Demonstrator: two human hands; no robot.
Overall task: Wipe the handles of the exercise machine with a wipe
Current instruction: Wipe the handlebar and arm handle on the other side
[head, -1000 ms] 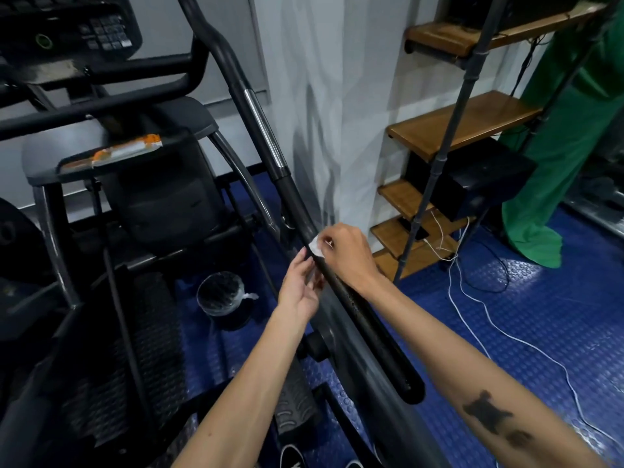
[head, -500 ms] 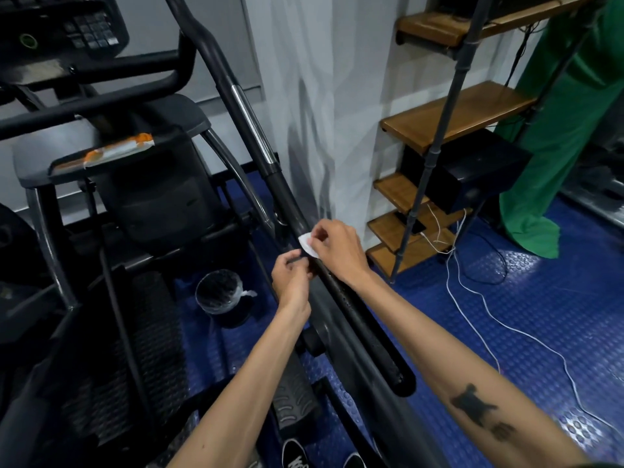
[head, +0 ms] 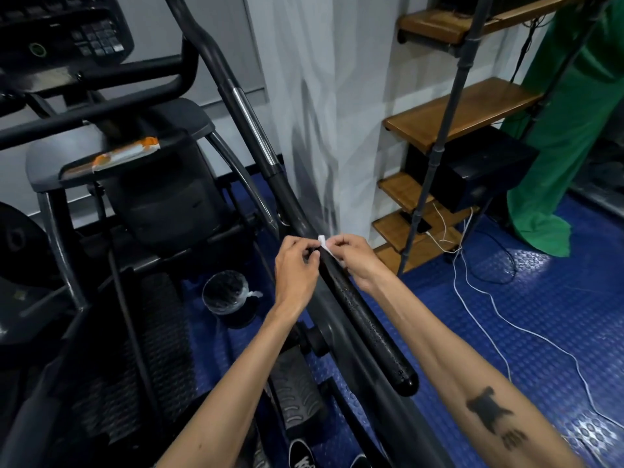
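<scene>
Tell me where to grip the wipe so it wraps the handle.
Grip the wipe by its two free ends, one on each side of the handle, left hand from the left, right hand from the right. It lies draped across the sloping round bar, so pinched ends probably pull it snug.

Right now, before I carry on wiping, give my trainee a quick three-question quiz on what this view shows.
1. True or false: the white wipe lies on the black handle between the left hand and the right hand.
2. What sits on the blue floor left of the handle? A) a lined bin B) a green bucket C) a folded towel
3. Fill in: the orange and white packet rests on the machine's grey ____.

Key: 1 true; 2 A; 3 tray.
</scene>
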